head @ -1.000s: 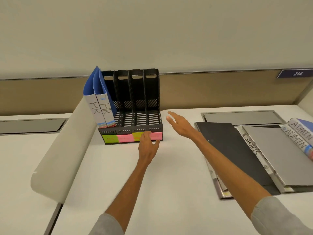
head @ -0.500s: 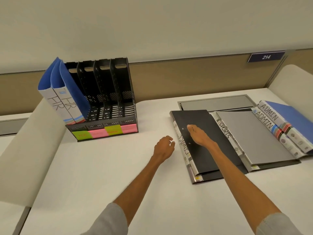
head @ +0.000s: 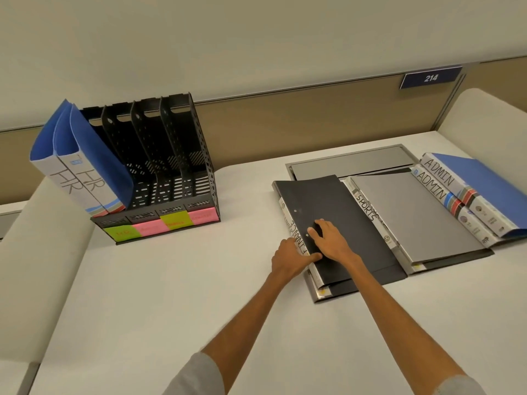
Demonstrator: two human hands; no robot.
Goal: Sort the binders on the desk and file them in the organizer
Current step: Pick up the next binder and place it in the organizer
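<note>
A black desk organizer (head: pixel 182 115) stands at the back left with two blue HR binders (head: pixel 85 181) leaning in its left slot. To the right a black FINANCE binder (head: pixel 342 206) lies flat on top of another dark binder. My left hand (head: pixel 288 258) curls against its labelled spine. My right hand (head: pixel 330 240) lies flat on its cover, fingers spread, thumb at the spine edge. A grey SPORTS binder (head: pixel 413 212) lies beside it, and two blue ADMIN binders (head: pixel 456 192) lie at the far right.
Green and pink sticky labels (head: pixel 159 226) run along the organizer's front. A metal cable hatch (head: pixel 350 163) sits behind the flat binders. Rounded white dividers stand at the left (head: pixel 37 266) and the back right (head: pixel 490 115). A partition with a 214 sign (head: pixel 430 77) backs the desk.
Both hands moved right from the organizer to the black FINANCE binder. The left hand now touches its spine, and the right hand has slid toward the spine edge. The view swung right.
</note>
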